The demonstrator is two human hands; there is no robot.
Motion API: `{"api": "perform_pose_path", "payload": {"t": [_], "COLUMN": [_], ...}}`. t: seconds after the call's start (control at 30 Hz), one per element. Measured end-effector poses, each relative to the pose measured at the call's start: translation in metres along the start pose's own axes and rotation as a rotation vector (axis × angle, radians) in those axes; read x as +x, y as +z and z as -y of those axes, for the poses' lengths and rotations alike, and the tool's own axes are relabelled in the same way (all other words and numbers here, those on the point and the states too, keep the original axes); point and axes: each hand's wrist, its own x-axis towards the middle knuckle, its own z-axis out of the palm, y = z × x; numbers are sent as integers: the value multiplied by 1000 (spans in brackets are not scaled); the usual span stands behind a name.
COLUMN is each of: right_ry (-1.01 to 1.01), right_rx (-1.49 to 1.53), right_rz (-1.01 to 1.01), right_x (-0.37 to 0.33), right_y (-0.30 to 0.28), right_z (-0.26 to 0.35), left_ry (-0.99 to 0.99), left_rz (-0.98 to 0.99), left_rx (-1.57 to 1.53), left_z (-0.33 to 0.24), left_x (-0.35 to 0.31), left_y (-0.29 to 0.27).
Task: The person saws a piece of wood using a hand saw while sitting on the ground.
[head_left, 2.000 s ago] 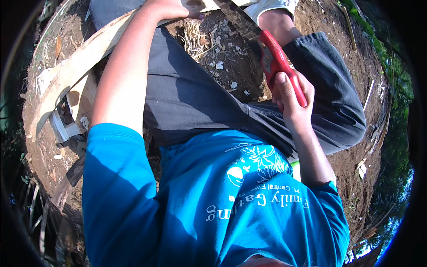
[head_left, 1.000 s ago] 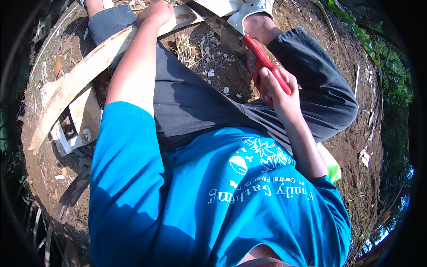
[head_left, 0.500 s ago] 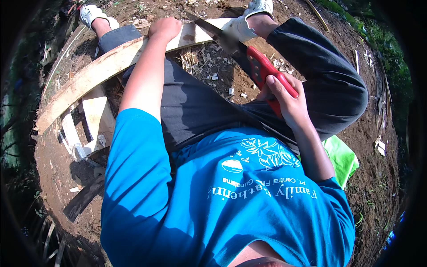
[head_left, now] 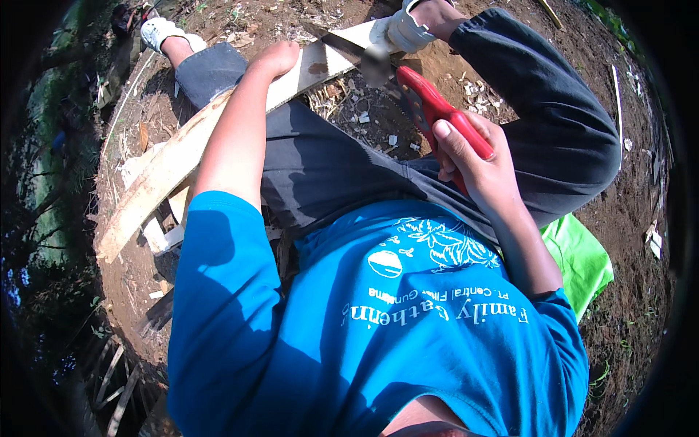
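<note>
My right hand [head_left: 477, 156] grips the red handle of a hand saw [head_left: 429, 105]; its blade runs up and left across a long pale wooden plank [head_left: 182, 156]. My left hand [head_left: 277, 57] presses down on the plank's top face beside the blade. The plank lies slanted over my dark-trousered legs, and my right foot in a white shoe [head_left: 408, 29] rests on its far end. My blue shirt fills the lower view.
Bare brown soil with wood chips [head_left: 364, 116] lies between my legs. Short pale offcuts [head_left: 164, 233] sit under the plank at left. A bright green cloth [head_left: 579, 258] lies at right. My other white shoe [head_left: 156, 33] is at top left. Dark vegetation rims the left edge.
The view has tilted, so the plank, both feet and the saw sit lower and more fully in frame. Both hands keep their holds; the saw blade looks blurred with motion.
</note>
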Motion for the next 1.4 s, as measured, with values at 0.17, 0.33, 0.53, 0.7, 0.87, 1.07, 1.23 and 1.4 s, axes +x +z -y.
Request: {"api": "perform_pose_path", "payload": {"t": [0.17, 0.33, 0.53, 0.7, 0.87, 1.07, 1.23, 1.4], "right_ry": [-57, -70, -18, 11, 22, -125, -63, -63], "right_rx": [-63, -153, -166, -85, -159, -155, -107, -113], "right_rz": [-54, -83, -143, -116, -107, -140, -112, -99], "right_x": [7, 2, -22, -61, 15, 175, 147, 70], "right_y": [6, 18, 21, -2, 16, 47, 63, 33], "right_z": [-30, -29, -11, -2, -14, -67, -83, -57], "left_ry": [-80, -24, -42, -86, -105, 1, -94, -111], "left_rz": [27, -106, -184, -222, -170, -210, -265, -322], "left_rx": [44, 110, 70, 52, 24, 3, 32, -51], "left_z": [-31, -52, -49, -53, -56, -63, -47, -66], "left_x": [-27, -34, -38, -43, -57, -58, -50, -68], "left_y": [-19, -14, -5, -4, -11, -15, -5, -20]}}
